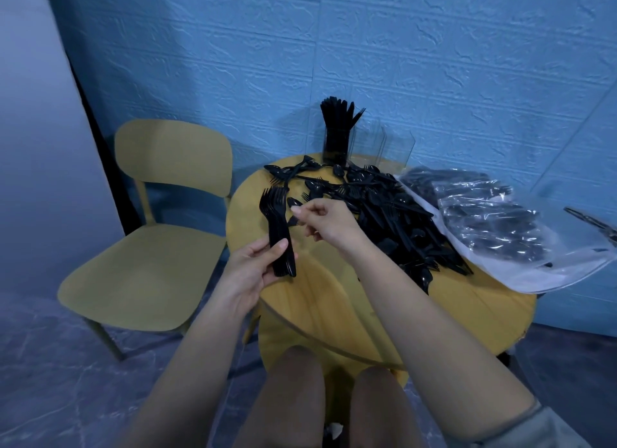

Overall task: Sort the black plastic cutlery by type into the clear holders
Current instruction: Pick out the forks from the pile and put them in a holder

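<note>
Gripping a fanned bundle of forks (278, 227) in the left hand (248, 274), tines up; pinching one black piece (293, 203), type unclear, in the right hand (325, 223) just beside it. Standing beyond both hands: clear holders (374, 143), one packed with cutlery, others seemingly bare. Sprawling right of the right hand: large unsorted pile (394, 220) and unopened bags (494, 227). Judging most sorting outstanding

No readable text, no labels, no brand marks, no numbers, no signs on any surface in the head view
</note>
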Motion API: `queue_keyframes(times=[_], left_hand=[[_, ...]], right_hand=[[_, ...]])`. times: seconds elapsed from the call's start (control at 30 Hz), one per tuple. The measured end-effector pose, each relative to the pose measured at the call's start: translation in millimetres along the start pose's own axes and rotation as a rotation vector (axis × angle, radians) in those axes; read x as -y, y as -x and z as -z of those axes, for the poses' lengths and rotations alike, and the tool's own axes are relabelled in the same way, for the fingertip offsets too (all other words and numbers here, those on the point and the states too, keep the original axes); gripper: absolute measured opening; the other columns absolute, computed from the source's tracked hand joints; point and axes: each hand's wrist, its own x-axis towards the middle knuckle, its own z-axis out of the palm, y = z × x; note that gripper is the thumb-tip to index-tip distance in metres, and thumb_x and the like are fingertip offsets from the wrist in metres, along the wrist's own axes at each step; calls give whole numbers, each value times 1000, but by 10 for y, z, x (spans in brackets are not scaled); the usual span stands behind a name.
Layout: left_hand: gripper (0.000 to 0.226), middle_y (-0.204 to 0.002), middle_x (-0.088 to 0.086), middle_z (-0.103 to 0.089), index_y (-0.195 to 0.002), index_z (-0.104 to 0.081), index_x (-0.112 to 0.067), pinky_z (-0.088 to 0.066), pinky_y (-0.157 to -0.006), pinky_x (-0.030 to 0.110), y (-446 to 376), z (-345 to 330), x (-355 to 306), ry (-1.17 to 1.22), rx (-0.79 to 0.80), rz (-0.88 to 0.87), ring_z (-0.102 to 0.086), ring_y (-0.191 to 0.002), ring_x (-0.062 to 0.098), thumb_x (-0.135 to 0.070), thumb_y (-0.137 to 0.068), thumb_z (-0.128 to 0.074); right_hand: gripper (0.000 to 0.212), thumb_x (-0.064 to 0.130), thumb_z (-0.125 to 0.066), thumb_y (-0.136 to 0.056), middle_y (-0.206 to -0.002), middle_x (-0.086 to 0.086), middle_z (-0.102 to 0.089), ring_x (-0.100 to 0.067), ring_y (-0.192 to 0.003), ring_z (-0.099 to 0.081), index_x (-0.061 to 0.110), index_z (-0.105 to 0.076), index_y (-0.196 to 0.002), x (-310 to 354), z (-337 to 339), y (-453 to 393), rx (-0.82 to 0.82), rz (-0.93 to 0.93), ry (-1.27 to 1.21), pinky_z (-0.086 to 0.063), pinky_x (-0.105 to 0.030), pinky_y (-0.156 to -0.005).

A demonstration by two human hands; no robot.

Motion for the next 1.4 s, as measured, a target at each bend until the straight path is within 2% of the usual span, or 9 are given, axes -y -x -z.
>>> queue_keyframes(times=[0.1,0.17,0.37,0.6,0.73,0.87,1.1,1.27,1.4], left_hand=[[33,-96,10,-71,-119,-61,0,-58,-60,27,-54,79,-65,17,-18,-8,-71,-72,16,-6,-87,-63],[30,-94,10,-72,-116,-62,-1,-59,-61,27,-79,132,-107,17,-25,-12,-71,-71,16,-5,-87,-62],[25,-84,4,-75,-112,-63,-4,-58,-58,26,-119,245,-199,-2,-37,-16,-72,-70,16,-5,-87,-62],[19,-84,3,-75,-106,-65,-5,-57,-59,24,-104,305,-272,16,-64,-57,-72,-71,16,-6,-87,-62],[20,-88,6,-73,-106,-64,-5,-57,-60,24,-112,180,-321,48,-58,-65,-72,-74,16,-6,-86,-63],[23,-86,4,-74,-110,-64,-3,-57,-60,24,-151,-35,-362,73,-13,-55,-72,-73,16,-5,-87,-62],[27,-94,8,-71,-116,-62,-4,-56,-60,22,-258,-488,-371,-17,121,-46,-72,-72,13,-6,-89,-60],[26,-91,8,-71,-117,-63,-9,-56,-60,22,-397,-830,-367,-76,188,-56,-70,-71,11,-7,-91,-59],[22,-95,4,-73,-111,-66,-14,-58,-69,26,-530,-982,-317,-58,197,-39,-70,-81,13,-11,-90,-61]], right_hand=[[16,15,-60,-92,-95,-3,-64,-15,-78,-59,11,-70,-104,-115,-38,-218,-84,174,576,-50,-31,-77],[27,12,-53,-94,-117,-7,-56,-26,-100,-58,13,-64,-119,-159,-93,-334,45,312,973,-48,-36,-81],[26,6,-46,-94,-111,-9,-55,-29,-101,-55,8,-60,-116,-158,-169,-503,288,731,1472,-43,-38,-82],[11,5,-66,-81,-82,-10,-61,-29,-58,-59,4,-65,-91,-300,-92,-478,15,823,1116,-41,-28,-47],[18,14,-55,-94,-74,-6,-69,-20,-65,-66,9,-65,-107,-294,69,-363,-270,600,687,-56,-36,-63],[16,15,-57,-93,-95,1,-72,-9,-92,-67,19,-68,-104,-169,251,-223,-284,320,105,-53,-26,-87],[9,5,-59,-91,-87,-10,-71,-15,-78,-68,12,-62,-95,27,652,-157,-203,220,-446,-55,-28,-75],[21,5,-64,-88,-80,-6,-72,-15,-72,-68,14,-47,-96,69,770,-245,-130,132,-513,-53,-27,-68],[15,9,-70,-84,-75,-1,-65,-12,-70,-61,13,-59,-94,35,894,-336,-187,115,-342,-50,-18,-59]])
